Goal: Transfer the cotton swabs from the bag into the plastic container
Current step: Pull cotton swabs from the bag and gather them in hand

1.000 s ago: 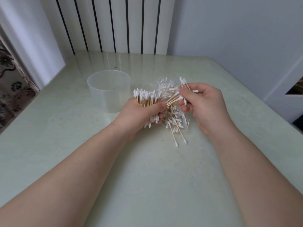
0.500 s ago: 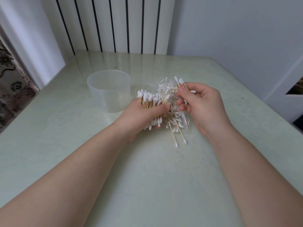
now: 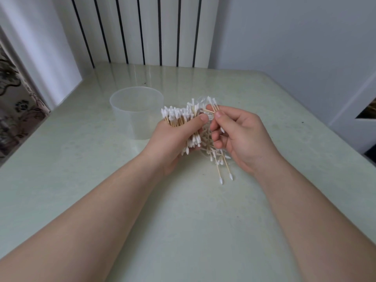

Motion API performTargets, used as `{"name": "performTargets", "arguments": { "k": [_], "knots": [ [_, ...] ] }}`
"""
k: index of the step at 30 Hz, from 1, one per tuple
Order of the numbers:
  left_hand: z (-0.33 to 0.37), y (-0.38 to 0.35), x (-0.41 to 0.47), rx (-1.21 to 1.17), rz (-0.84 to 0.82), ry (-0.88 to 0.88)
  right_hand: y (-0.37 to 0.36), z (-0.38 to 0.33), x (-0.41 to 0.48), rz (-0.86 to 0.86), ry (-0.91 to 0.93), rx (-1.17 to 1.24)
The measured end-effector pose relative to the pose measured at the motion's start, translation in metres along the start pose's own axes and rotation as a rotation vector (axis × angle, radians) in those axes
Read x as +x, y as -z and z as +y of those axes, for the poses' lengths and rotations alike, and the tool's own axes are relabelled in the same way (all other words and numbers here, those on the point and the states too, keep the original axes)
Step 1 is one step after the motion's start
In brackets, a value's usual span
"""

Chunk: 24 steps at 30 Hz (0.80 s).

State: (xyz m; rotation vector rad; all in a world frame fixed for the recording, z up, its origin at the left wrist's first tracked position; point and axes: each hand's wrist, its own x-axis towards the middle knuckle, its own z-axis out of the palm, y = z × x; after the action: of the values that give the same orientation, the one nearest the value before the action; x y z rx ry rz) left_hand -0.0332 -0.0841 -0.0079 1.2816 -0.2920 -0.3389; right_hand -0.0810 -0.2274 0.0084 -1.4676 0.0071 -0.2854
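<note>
Mid-table, left hand (image 3: pixel 173 139) grips an upright bundle of cotton swabs (image 3: pixel 179 117). Right hand (image 3: pixel 242 135) pinches a few swabs (image 3: pixel 212 105) between thumb and fingers, now brought right up against the bundle, closer than a second ago. Behind the hands the bag (image 3: pixel 200 99) barely shows; loose swabs (image 3: pixel 220 163) lie on the table (image 3: pixel 183 220). Just beyond the left hand, the plastic container (image 3: pixel 132 110) looks empty. Judged: gathering, nothing transferred yet.

hands (image 3: pixel 175 139) (image 3: pixel 244 137): 2 | plastic container (image 3: pixel 130 121): 1 | bag (image 3: pixel 202 100): 1 | cotton swabs (image 3: pixel 176 115): dozens (too many to count)
</note>
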Motion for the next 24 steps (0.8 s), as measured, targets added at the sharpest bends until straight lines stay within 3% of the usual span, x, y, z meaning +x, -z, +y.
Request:
{"name": "performTargets", "arguments": {
  "k": [8,17,20,24],
  "knots": [
    [0.0014,0.0013,0.0019,-0.182,0.011,0.138,-0.0043,0.0024,-0.0050,-0.160,0.010,-0.244],
    [0.0031,0.0040,0.0030,-0.154,0.038,0.141,-0.0043,-0.0006,-0.0099,-0.214,-0.067,-0.402],
    [0.0041,0.0042,0.0038,-0.220,0.092,0.106,-0.0030,-0.0001,-0.0081,-0.189,-0.091,-0.390],
    [0.0050,0.0044,0.0048,-0.277,0.170,0.074,-0.0002,-0.0021,-0.0035,-0.088,0.016,-0.359]
  ]
}}
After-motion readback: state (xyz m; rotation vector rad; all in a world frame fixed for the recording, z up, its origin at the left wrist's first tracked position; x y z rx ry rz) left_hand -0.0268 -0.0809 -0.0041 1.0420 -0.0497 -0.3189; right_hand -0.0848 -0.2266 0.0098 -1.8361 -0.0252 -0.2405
